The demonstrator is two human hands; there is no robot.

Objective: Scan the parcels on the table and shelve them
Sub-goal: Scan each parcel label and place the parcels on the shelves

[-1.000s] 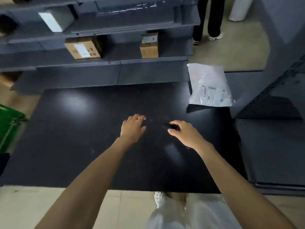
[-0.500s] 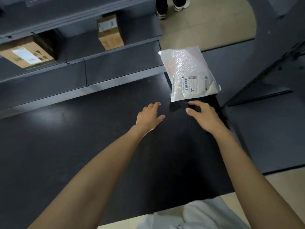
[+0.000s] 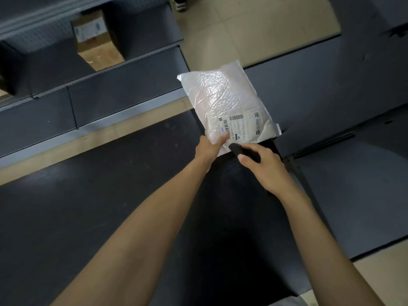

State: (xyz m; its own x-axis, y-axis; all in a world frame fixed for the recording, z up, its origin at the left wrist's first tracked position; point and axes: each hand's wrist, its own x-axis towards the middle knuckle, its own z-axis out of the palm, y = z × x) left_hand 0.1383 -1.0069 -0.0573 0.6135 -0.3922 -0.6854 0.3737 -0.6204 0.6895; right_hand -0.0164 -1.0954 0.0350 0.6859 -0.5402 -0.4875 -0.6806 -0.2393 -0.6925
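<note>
One white bubble-wrap parcel lay lengthwise ahead — left hand pinched its near corner, right hand gripped a black scanner.

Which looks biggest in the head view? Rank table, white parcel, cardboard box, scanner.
1. table
2. white parcel
3. cardboard box, farther off, true size unsure
4. scanner, mostly hidden by right hand

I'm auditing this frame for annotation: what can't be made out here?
Head view:
- White parcel: label print too small, partly under the left hand.
- Black scanner: mostly hidden by the right hand gripping it.
- Cardboard box on the shelf: label blurred.
- Bystander's shoe: cut off by the top edge.
</note>
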